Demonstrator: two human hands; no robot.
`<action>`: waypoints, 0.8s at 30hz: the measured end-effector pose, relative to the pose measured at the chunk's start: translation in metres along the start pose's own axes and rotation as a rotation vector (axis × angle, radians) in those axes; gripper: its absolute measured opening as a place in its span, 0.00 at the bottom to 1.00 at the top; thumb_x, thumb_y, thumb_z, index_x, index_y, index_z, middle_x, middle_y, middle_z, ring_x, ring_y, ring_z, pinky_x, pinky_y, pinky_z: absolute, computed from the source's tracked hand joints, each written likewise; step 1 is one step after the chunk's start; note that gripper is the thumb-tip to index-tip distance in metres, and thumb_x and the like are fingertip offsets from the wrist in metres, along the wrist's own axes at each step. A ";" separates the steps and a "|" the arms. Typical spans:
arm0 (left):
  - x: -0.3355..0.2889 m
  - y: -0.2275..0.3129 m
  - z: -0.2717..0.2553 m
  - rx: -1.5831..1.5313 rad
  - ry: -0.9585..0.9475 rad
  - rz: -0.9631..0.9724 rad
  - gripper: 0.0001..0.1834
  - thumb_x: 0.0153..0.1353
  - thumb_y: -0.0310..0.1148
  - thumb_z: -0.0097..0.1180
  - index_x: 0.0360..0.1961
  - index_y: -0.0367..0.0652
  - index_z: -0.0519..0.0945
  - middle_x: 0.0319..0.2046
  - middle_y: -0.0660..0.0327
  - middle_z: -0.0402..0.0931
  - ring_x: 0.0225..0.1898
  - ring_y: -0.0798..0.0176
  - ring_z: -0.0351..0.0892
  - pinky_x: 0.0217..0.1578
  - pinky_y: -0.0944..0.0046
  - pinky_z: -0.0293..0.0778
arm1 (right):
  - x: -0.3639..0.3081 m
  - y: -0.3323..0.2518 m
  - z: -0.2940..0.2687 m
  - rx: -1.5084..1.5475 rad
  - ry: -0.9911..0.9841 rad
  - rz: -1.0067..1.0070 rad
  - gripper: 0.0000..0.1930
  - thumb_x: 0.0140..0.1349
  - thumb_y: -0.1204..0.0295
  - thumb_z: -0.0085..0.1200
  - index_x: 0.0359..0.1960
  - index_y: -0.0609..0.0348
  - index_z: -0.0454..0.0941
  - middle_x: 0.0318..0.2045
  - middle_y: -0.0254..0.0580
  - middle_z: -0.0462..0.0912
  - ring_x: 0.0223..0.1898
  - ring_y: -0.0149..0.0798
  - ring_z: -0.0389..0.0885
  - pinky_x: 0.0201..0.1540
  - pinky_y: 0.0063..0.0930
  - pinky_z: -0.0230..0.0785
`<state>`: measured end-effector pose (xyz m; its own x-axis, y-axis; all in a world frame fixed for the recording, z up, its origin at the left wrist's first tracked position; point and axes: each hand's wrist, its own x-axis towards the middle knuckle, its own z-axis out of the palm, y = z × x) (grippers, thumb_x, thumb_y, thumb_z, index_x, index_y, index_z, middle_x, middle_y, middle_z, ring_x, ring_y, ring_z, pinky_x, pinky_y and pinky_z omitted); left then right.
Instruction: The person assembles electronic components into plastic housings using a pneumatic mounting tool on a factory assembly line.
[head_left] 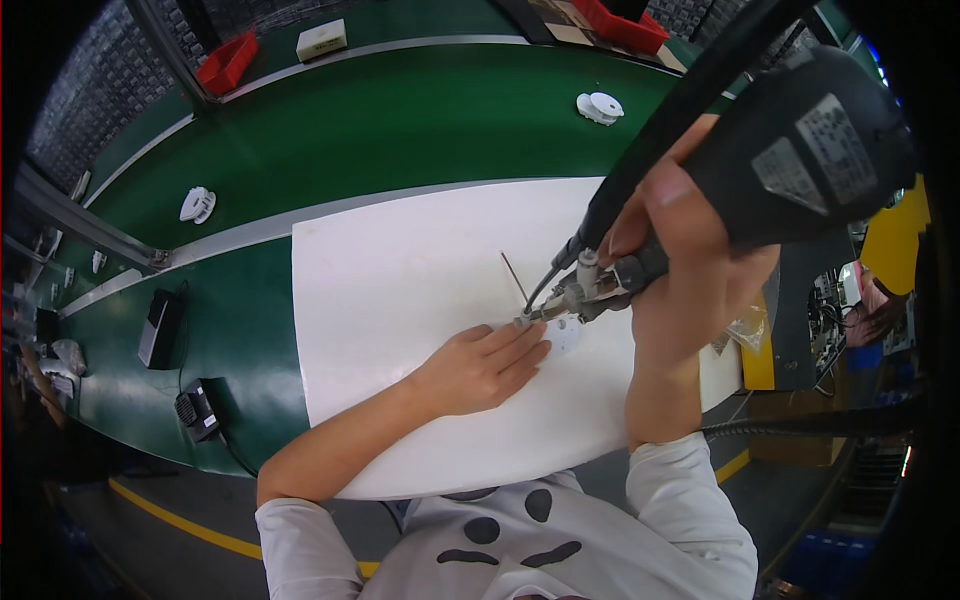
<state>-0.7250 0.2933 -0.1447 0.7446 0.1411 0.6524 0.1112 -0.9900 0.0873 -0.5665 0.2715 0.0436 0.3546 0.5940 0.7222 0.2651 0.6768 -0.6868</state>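
Observation:
My right hand (690, 250) is wrapped round a black power screwdriver (790, 150), with a metal nose and a black hose running along it. The tool slants down to the left, and its tip ends at the fingertips of my left hand (475, 370). Those fingers are pressed together on a white round plastic part (564, 336) with small holes, lying on a white board (400, 270). Fingers and tool nose cover much of the part. Just beyond the tip lies a thin dark rod (512, 272).
Beyond the board runs a green conveyor belt (400, 125) carrying white round parts (600, 107). Red bins (228, 63) and a pale box (321, 39) stand behind it. Two black corded devices (160, 328) sit at left. A yellow panel (758, 350) stands at right.

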 end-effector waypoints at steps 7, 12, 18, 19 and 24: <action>-0.006 -0.031 0.002 0.026 -0.096 -0.054 0.20 0.60 0.33 0.66 0.53 0.40 0.83 0.62 0.54 0.77 0.64 0.58 0.76 0.44 0.61 0.80 | 0.016 -0.001 -0.042 -0.405 0.110 -0.379 0.21 0.67 0.64 0.52 0.50 0.73 0.76 0.33 0.53 0.82 0.26 0.37 0.78 0.32 0.27 0.72; -0.009 -0.126 -0.039 0.163 0.018 -0.698 0.46 0.65 0.41 0.63 0.76 0.32 0.55 0.78 0.38 0.47 0.79 0.39 0.48 0.74 0.51 0.56 | 0.027 0.000 -0.079 -0.365 0.213 -0.347 0.16 0.73 0.71 0.45 0.54 0.66 0.80 0.30 0.51 0.82 0.26 0.34 0.76 0.35 0.23 0.73; -0.128 -0.260 -0.155 0.878 0.071 -0.788 0.24 0.56 0.23 0.56 0.56 0.32 0.77 0.57 0.41 0.77 0.61 0.41 0.76 0.58 0.45 0.75 | 0.020 -0.013 -0.055 -0.199 0.216 -0.191 0.19 0.67 0.68 0.51 0.53 0.72 0.79 0.25 0.48 0.78 0.25 0.34 0.74 0.34 0.24 0.70; -0.142 -0.270 -0.173 0.845 0.029 -0.946 0.21 0.55 0.24 0.57 0.51 0.32 0.77 0.50 0.43 0.79 0.55 0.41 0.78 0.54 0.46 0.77 | 0.020 -0.016 -0.053 -0.204 0.229 -0.196 0.19 0.67 0.68 0.51 0.53 0.72 0.79 0.25 0.48 0.78 0.25 0.34 0.74 0.34 0.24 0.70; -0.200 -0.315 -0.213 0.860 -0.112 -1.192 0.21 0.57 0.24 0.56 0.53 0.34 0.74 0.43 0.42 0.83 0.48 0.37 0.83 0.48 0.44 0.80 | 0.015 -0.029 -0.053 -0.040 0.270 -0.068 0.24 0.63 0.68 0.53 0.55 0.75 0.71 0.28 0.42 0.75 0.24 0.30 0.69 0.29 0.24 0.62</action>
<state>-1.0495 0.5750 -0.1426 -0.0241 0.8909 0.4535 0.9995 0.0122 0.0292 -0.5213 0.2376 0.0699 0.5596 0.4069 0.7220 0.3298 0.6899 -0.6444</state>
